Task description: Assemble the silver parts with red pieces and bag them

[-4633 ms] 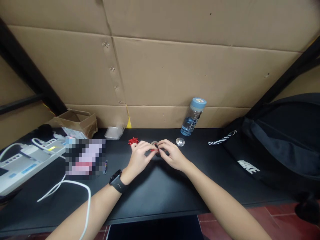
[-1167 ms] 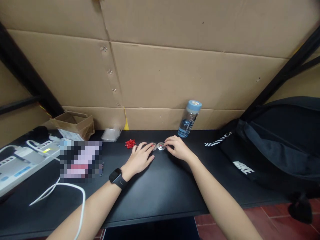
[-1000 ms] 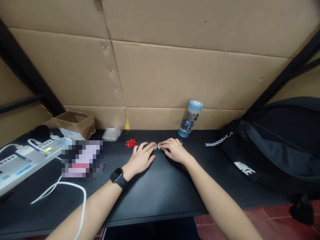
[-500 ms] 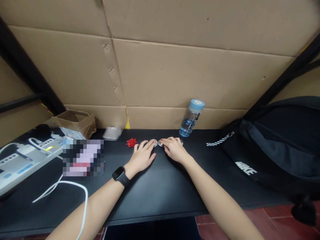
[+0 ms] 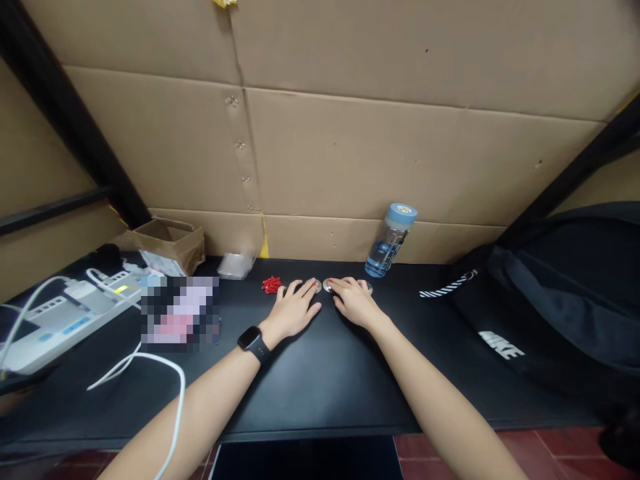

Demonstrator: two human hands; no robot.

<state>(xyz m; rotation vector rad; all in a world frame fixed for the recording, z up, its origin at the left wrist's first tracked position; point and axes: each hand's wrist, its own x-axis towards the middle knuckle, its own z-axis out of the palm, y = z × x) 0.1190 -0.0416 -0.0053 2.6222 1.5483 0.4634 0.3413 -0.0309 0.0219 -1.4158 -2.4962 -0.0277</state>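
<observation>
My left hand, with a black watch on its wrist, lies palm down on the black desk with fingers stretched and spread. Its fingertips rest on a small shiny silver disc, partly covered. To its left, near the fingers, is a little heap of thin red pieces. My right hand also lies palm down with fingers extended. The fingertips touch a second silver disc. Another shiny round edge shows beyond its far side, mostly hidden by the hand.
A blue-capped water bottle stands behind my right hand. On the right sits a black backpack. At left are a cardboard box, a clear plastic packet, a white power strip, a blurred-out item and a white cable.
The camera view has shifted slightly, so the whole scene sits a little further right. Both hands keep nearly the same places on the discs.
</observation>
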